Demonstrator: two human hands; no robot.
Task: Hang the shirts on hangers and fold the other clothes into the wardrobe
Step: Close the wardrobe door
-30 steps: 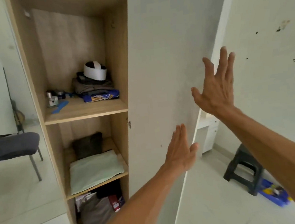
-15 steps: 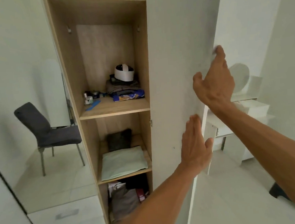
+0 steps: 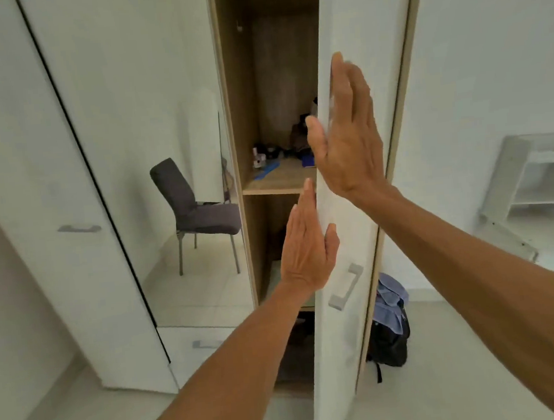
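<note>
The white wardrobe door (image 3: 364, 37) stands partly swung across the wooden wardrobe interior (image 3: 258, 78), leaving a narrow gap. My right hand (image 3: 346, 138) presses flat on the door face with straight fingers, at shelf height. My left hand (image 3: 306, 244) lies flat against the door's edge lower down, just above the grey door handle (image 3: 344, 287). Through the gap I see the wooden shelf (image 3: 276, 181) with small items and dark folded clothes on it, mostly hidden by the door and my right hand.
A mirrored panel (image 3: 162, 119) left of the wardrobe reflects a dark grey chair (image 3: 196, 206). A white drawer (image 3: 197, 345) sits below it. A black backpack with blue cloth (image 3: 390, 320) lies on the floor behind the door. A white shelf unit (image 3: 544, 175) stands far right.
The door has swung far towards the wardrobe, narrowing the opening. Both hands stayed flat on it and moved left with it. The door's handle and the backpack have come into view.
</note>
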